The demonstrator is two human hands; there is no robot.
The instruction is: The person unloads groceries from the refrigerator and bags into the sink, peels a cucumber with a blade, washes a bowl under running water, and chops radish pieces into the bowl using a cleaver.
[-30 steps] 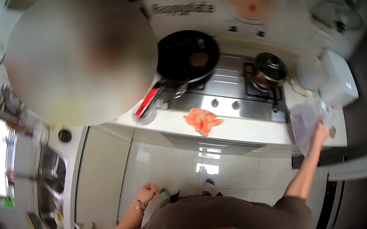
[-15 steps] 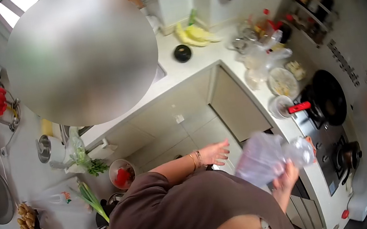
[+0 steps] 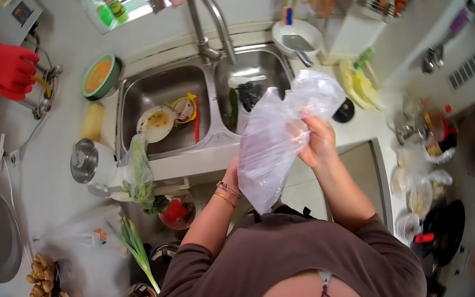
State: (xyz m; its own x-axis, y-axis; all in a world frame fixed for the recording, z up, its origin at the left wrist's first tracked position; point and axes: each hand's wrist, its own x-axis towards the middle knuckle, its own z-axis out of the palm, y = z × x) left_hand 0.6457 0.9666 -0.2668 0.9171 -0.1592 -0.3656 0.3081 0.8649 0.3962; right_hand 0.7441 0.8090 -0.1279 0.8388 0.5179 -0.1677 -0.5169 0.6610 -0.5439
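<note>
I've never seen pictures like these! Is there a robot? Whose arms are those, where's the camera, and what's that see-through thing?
No robot here, just a person with bare hands. One camera, worn on the person's head, takes every picture, looking forward and down, so you see their own arms.

The right hand grips a thin plastic bag; I can't tell if anything is inside. The left hand, with bracelets at its wrist, is partly hidden by the bag, so its grip is unclear.

Beyond the bag is a metal sink with a plate in its left basin. On the counter to the left lies knobbly ginger.
</note>
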